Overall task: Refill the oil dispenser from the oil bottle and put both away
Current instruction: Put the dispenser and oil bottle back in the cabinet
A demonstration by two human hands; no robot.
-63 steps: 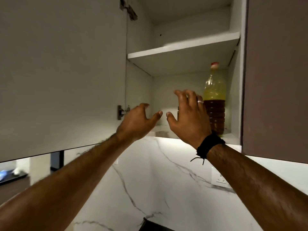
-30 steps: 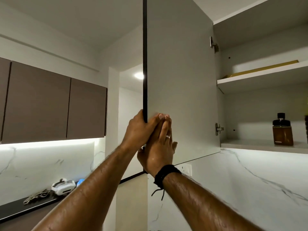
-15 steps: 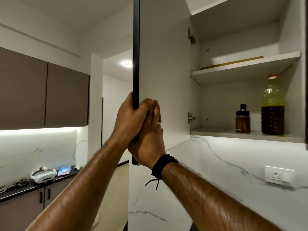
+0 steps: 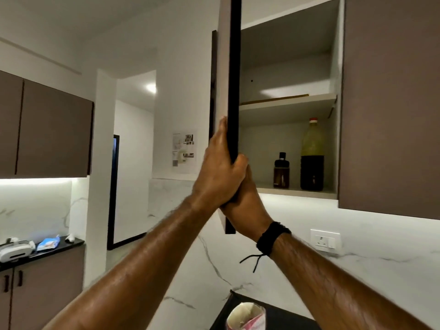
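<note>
Since half a second ago the cabinet door has swung further round and now shows edge-on. The left hand still grips its dark edge, fingers curled round it; the right hand lies against the door behind the left, its fingers mostly hidden, so I cannot tell their state. On the lower shelf of the open cabinet, right of the hands, stand the small dark-capped oil dispenser, filled brown, and just right of it the tall red-capped oil bottle, dark oil in its lower half.
</note>
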